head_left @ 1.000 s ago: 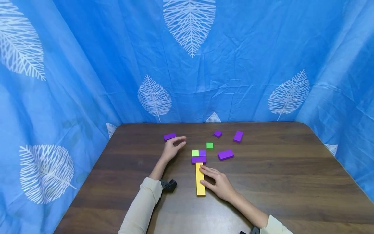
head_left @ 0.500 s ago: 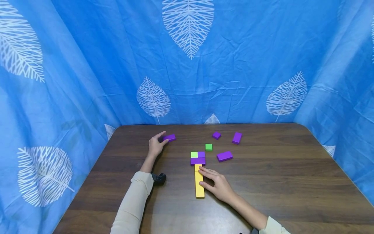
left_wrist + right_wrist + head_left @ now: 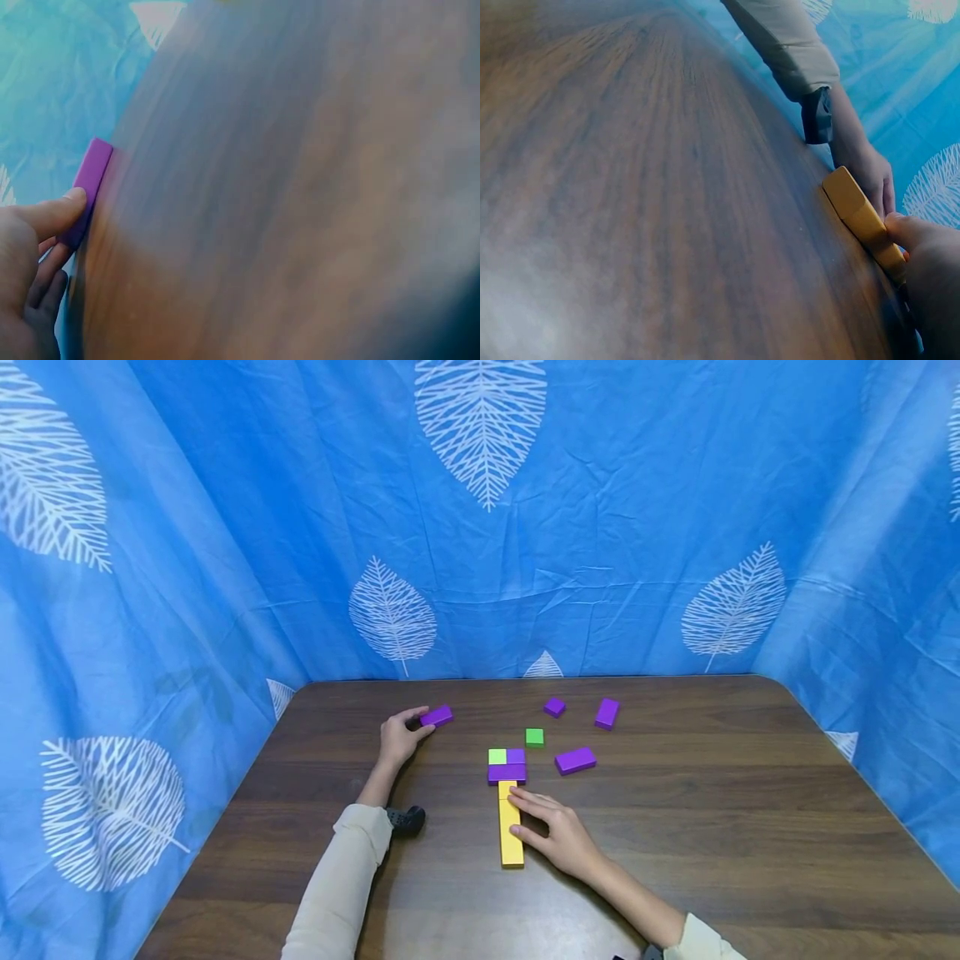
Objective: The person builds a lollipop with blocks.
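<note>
In the head view, my left hand (image 3: 400, 739) pinches the left end of a purple rectangular block (image 3: 437, 717) at the back left. The left wrist view has the thumb on this purple block (image 3: 93, 171), with fingers on its other side. My right hand (image 3: 562, 835) rests against the right side of a yellow strip (image 3: 512, 847), index fingertip near its top and thumb lower down. This strip is made of yellow blocks laid end to end. In the right wrist view, the thumb touches the yellow block (image 3: 859, 217).
Beyond the strip sit a light green block (image 3: 497, 757), a small purple block (image 3: 516, 756) and a longer purple block (image 3: 507, 773), packed together. Loose to their right lie a green block (image 3: 534, 737) and purple blocks (image 3: 575, 761). A blue curtain (image 3: 600, 527) hangs behind the wooden table (image 3: 712, 827).
My left hand has moved left to the far purple block and taken hold of its end; the block has turned slightly. My right hand stays at the yellow strip.
</note>
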The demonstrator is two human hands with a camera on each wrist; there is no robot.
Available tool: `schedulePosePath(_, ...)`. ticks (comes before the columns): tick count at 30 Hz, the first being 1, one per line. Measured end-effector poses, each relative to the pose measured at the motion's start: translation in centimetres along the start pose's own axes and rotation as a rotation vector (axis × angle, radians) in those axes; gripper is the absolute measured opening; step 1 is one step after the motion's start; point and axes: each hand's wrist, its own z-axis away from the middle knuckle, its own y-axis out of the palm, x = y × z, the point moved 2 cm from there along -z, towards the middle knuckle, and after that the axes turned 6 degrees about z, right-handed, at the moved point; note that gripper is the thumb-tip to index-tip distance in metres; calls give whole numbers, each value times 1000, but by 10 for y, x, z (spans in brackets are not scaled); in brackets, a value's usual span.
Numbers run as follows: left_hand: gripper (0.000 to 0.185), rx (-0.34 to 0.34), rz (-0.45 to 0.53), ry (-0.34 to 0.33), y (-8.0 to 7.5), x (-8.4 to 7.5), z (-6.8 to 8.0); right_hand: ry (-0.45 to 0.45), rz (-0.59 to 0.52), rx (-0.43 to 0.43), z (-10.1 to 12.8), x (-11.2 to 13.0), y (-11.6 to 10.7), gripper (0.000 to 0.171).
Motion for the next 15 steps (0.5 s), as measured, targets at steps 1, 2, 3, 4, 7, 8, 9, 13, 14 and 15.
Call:
schedulePosePath(1, 37, 2, -2, 6, 1, -2, 1, 0, -1, 1, 0, 0, 0, 42)
schedulePosePath(2, 37, 4, -8, 14, 1, -3, 2, -1, -2, 1, 0, 0, 0, 42)
schedulePosePath(3, 38, 6, -13, 27, 2, -6, 3, -2, -2, 0, 0, 0, 0, 42)
schedulePosePath(4, 38, 7, -16, 41, 3, -8, 5, -2, -3, -1, 0, 0, 0, 43)
schedulePosePath(7, 40, 11, -32, 100, 7, -14, 10, -4, -2, -10, -1, 0, 0, 42)
schedulePosePath(8, 40, 15, -40, 119, 8, -16, 12, -5, -1, -12, -1, 0, 0, 42)
schedulePosePath(9, 40, 21, -46, 142, 10, -17, 14, -5, -1, -13, 0, 0, 0, 42)
schedulePosePath(13, 41, 41, -78, 208, 16, -22, 24, -6, 0, -12, -1, 0, 0, 42)
schedulePosePath(14, 42, 45, -88, 219, 18, -23, 26, -6, -1, -10, -1, 1, -1, 42)
schedulePosePath(15, 42, 50, -91, 229, 20, -24, 28, -8, 0, -9, -1, 1, -1, 42)
